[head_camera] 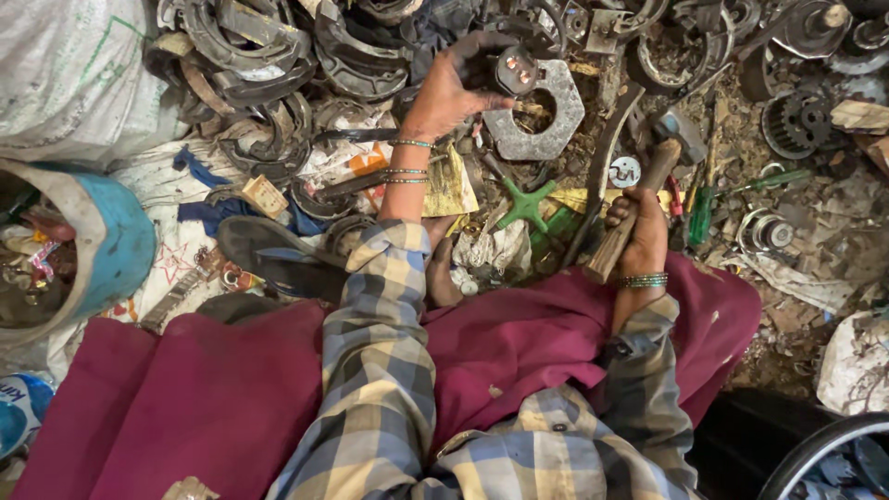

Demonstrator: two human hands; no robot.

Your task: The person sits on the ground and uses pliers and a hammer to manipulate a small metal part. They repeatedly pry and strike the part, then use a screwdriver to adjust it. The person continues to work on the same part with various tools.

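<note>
We see the left hand (444,93) at twelve o'clock, its fingers closed around a small round metal part (515,72) held over a big grey hexagonal nut (535,111). At three o'clock the right hand (639,231) grips a hammer (634,208); its wooden handle runs from seven toward one o'clock, head uppermost.

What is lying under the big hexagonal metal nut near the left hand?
The hexagonal nut rests on scrap metal; debris shows through its centre hole. The left hand holds a small part over its edge, hiding what lies there.
</note>
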